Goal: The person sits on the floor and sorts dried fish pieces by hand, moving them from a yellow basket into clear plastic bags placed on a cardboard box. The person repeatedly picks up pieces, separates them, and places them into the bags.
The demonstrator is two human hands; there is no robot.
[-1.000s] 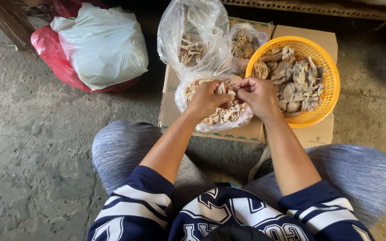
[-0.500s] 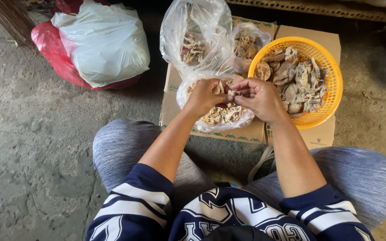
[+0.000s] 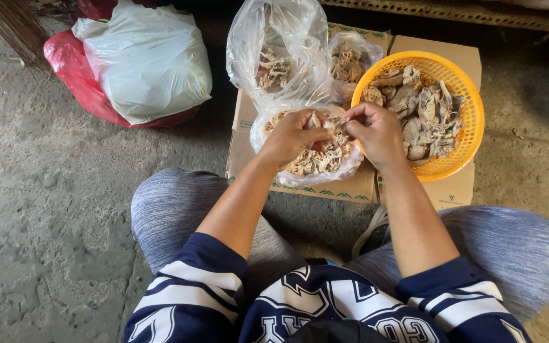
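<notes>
At frame centre, the left hand (image 3: 292, 136) and right hand (image 3: 376, 131), drawn slightly apart since a moment ago, each pinch the same dried mushroom piece (image 3: 329, 125) above the clear plastic bag (image 3: 300, 95), the orange basket (image 3: 473, 114) just right; tearing appears underway.

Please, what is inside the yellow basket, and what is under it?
The yellow basket holds big pale-brown dried pieces. It rests on flattened cardboard. The right hand covers its near-left rim, and the pieces hide the basket's bottom.
</notes>
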